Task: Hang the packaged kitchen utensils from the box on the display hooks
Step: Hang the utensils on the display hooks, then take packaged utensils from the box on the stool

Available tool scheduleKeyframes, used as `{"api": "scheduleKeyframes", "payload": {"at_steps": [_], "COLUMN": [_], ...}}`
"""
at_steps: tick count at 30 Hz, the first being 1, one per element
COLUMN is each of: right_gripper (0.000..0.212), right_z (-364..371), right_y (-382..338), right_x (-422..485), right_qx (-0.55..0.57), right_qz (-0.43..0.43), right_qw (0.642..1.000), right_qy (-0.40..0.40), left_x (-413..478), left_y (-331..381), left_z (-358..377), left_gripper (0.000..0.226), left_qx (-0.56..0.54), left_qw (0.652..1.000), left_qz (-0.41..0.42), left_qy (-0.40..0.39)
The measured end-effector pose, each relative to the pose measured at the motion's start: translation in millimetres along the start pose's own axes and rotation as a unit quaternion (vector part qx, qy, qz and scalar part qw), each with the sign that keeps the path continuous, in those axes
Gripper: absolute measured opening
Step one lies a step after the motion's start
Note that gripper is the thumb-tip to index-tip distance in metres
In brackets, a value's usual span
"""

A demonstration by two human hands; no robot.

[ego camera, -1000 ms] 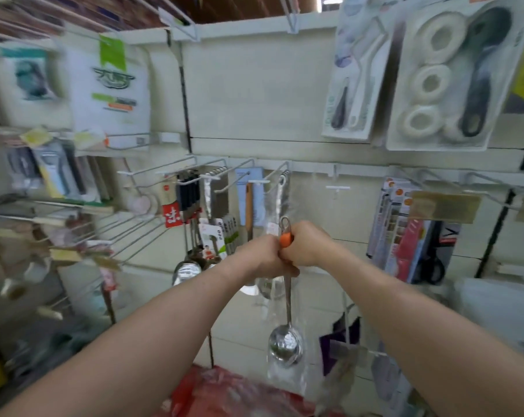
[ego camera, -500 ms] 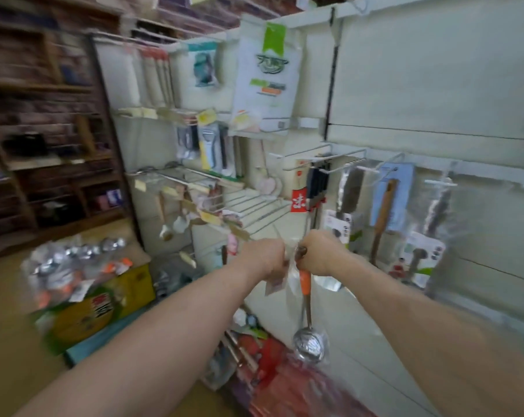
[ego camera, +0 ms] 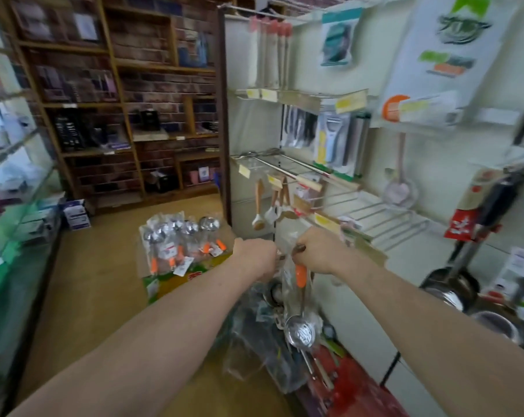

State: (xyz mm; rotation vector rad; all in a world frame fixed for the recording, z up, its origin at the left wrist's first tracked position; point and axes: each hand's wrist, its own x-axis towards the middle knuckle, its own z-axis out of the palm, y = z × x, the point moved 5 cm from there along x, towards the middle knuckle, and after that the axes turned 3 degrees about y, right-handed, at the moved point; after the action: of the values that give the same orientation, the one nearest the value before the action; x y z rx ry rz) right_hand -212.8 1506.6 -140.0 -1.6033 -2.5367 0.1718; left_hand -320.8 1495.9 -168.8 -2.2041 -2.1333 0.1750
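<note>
ladle (ego camera: 299, 334): glossy metal, orange plastic handle | wrap (ego camera: 288, 299): clear film

No text legible. Red character on the yellow-green cardboard box (ego camera: 176, 281) at 9 o'clock: blurred. White characters on the red hanging tag (ego camera: 461, 228) at 3 o'clock: unreadable. Yellow shelf price labels (ego camera: 349, 100): too smeared.

Orange-handled silver ladle (ego camera: 300, 323) (clear bag), yellow-green box (ego camera: 176, 281), red-brown brick wall (ego camera: 164, 85).
</note>
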Motion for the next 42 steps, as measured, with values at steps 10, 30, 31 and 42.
{"api": "scheduleKeyframes", "payload": {"at_steps": [10,30,31,42], "right_gripper": [0.031,0.022,0.02,0.027], "right_z": [31,91,97,154], "right_y": [-115,-207,-208,-206], "right_x": [112,344,359,506], "right_qx": [0.014,0.12,0.121,0.149], "right_qz": [-0.051,-0.131,-0.133,-0.124], "right_qw": [0.998,0.983,0.983,0.959], "right_qy": [-0.022,-0.034,-0.047,-0.207], "left_x": [26,140,151,256], "left_y": [-165,-350,-356,-397], "left_z": [27,92,97,157], "left_gripper": [0.017,0.011,0.012,0.022], "left_qx": [0.004,-0.004,-0.01,-0.065], "left_qw": [0.996,0.976,0.975,0.962], "left_qz": [-0.089,-0.211,-0.215,-0.239], "left_qy": [0.007,-0.057,-0.062,-0.119]}}
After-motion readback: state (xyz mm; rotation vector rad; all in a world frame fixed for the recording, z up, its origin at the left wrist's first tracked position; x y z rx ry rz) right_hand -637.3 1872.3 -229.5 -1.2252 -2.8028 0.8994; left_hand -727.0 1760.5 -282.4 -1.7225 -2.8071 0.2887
